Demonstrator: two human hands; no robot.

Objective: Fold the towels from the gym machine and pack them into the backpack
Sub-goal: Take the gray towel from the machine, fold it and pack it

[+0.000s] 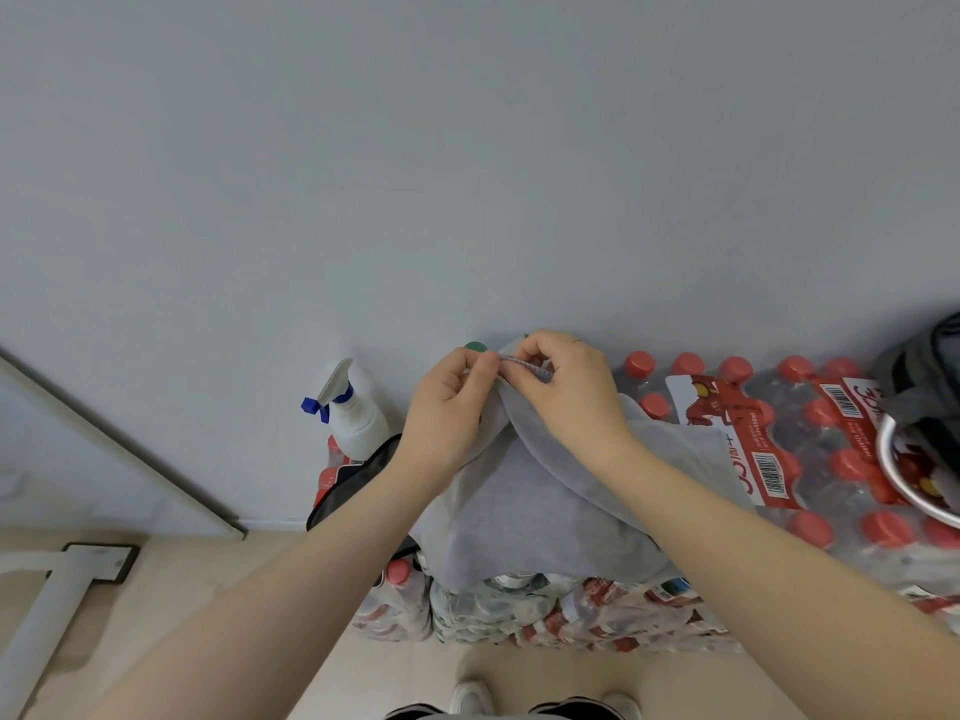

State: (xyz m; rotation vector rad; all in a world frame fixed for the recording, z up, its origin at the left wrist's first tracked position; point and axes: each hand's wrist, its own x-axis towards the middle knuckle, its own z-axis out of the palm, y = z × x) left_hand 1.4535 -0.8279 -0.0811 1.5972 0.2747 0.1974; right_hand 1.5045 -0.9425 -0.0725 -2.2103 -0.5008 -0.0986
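Observation:
A grey towel [524, 517] lies draped over shrink-wrapped packs of bottled water, its far edge lifted. My left hand [447, 413] and my right hand [566, 392] pinch that edge together near the wall, fingertips almost touching. The towel hangs down from the pinch on both sides. A dark grey backpack [919, 376] shows partly at the right edge, resting on the bottles. A black bag edge [353, 475] peeks out left of the towel.
Packs of red-capped water bottles [810, 449] fill the right and centre. A white spray bottle [353, 413] with a blue nozzle stands by the wall. A metal bowl [904, 475] sits at the right. A white machine frame [47, 605] is at lower left.

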